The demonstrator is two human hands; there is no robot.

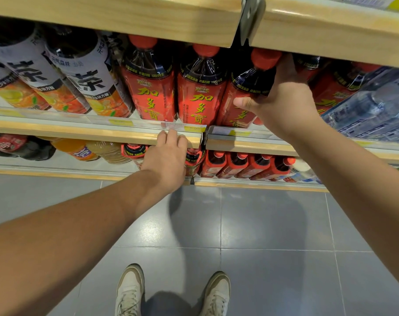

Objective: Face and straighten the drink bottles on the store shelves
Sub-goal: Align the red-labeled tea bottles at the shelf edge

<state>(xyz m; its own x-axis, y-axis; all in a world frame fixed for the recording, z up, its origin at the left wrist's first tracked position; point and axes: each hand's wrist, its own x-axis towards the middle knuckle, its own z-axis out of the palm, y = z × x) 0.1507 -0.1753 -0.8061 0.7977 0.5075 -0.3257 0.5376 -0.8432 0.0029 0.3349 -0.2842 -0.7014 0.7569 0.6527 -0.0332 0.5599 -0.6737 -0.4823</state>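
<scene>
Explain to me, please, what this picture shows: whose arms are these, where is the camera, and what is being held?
There is no machine here: these are a person's two bare arms. The single picture comes from a camera worn on the head, which looks forward and down, so you also see the shoes on the grey floor. In front are store shelves with drink bottles. The right hand grips a red bottle near its top. Two more red bottles stand to its left. The left hand rests on the shelf edge and holds nothing.
</scene>
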